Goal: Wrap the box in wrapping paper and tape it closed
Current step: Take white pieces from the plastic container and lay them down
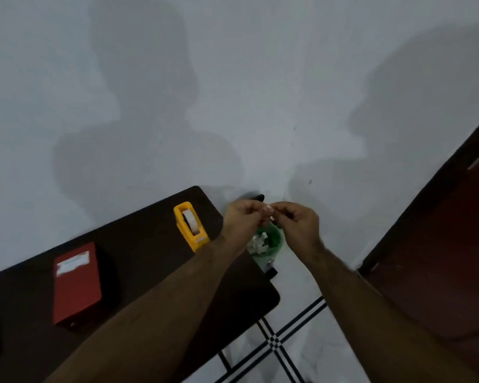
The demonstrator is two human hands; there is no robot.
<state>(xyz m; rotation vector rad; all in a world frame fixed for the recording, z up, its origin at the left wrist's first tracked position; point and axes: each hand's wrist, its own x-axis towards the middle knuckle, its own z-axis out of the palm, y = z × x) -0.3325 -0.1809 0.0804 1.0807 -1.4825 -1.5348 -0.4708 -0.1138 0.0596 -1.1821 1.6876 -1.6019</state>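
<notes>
The red wrapped box (pixel 76 283) lies on the dark table (pixel 138 261) at the left, with a white taped patch near its far end. A yellow tape dispenser (pixel 190 226) with a white roll stands near the table's far right corner. Both hands are held past that corner, above a green bin (pixel 271 240). My left hand (pixel 242 217) and my right hand (pixel 296 219) meet fingertip to fingertip and pinch a small pale piece of tape (pixel 270 210) between them. The piece is small and blurred.
The green bin holds several crumpled white scraps and sits on the floor beside the table's right edge. A dark wooden door (pixel 440 244) stands at the right. The white floor has black line tiles (pixel 274 341). A grey wall fills the background.
</notes>
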